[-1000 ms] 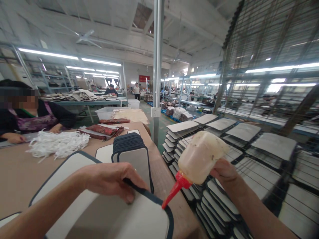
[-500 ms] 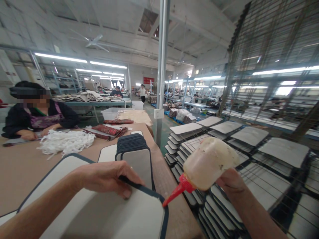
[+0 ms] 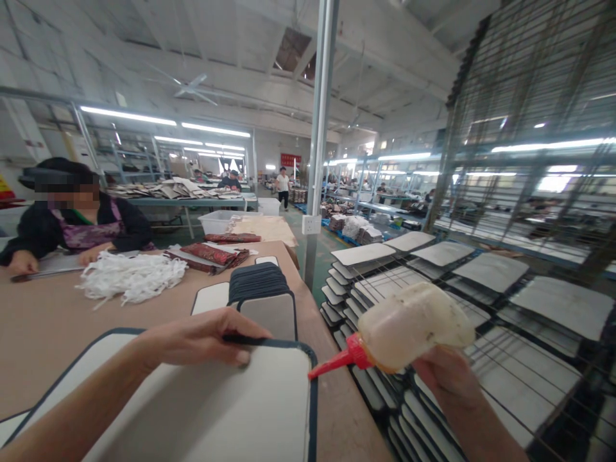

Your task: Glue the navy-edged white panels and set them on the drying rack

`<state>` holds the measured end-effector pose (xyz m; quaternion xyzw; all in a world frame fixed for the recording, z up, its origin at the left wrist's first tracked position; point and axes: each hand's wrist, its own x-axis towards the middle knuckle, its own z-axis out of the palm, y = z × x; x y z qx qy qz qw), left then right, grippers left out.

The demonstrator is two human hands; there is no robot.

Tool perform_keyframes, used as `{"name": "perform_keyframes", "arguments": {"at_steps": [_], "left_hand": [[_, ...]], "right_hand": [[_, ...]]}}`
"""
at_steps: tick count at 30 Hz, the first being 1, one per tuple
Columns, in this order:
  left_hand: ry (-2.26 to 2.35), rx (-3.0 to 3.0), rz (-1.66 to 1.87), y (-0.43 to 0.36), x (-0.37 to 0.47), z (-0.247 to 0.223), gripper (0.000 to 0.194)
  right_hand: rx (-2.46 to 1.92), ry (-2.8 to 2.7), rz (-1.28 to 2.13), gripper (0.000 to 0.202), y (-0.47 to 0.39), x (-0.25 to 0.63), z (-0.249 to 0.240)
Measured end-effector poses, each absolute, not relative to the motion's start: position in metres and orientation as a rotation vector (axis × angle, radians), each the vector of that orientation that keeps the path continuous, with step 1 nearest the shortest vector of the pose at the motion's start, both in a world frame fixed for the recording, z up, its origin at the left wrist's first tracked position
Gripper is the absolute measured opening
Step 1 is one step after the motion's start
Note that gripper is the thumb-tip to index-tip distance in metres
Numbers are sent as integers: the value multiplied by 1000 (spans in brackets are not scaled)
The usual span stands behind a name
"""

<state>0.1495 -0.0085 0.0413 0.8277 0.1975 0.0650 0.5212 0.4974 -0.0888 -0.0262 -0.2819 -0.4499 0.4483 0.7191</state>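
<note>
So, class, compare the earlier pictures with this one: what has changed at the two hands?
The pale panel has turned so its far edge runs more level. The red nozzle has gone round its corner to the side edge, and the bottle lies flatter. Still the same: left hand on the panel, right hand on the bottle; nothing let go.

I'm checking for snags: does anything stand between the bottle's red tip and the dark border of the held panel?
Nothing visible does. The red tip of the bottle appears to meet the dark border near a corner of the panel; the left hand holds its top edge, off to one side.
</note>
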Motion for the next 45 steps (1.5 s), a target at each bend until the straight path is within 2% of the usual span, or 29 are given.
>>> {"name": "perform_keyframes", "arguments": {"at_steps": [12,18,23,29,38,45], "left_hand": [[496,1752,132,6,144,38,36],[523,1765,149,14,145,38,42],[525,1722,154,18,146,38,43],[627,1683,186,19,144,39,40],[735,1630,267,17,142,36,38],[835,1550,340,17,137,35,43]], "right_hand": [[-694,-931,1037,36,-93,484,-30],[-605,-926,1073,22,-92,479,-32],[-604,-889,1053,32,-89,482,-39],[-612,-907,1050,28,-85,491,-56],[-683,-940,1107,36,-85,497,-54],[-681,-995,1110,41,-82,508,-62]]}}
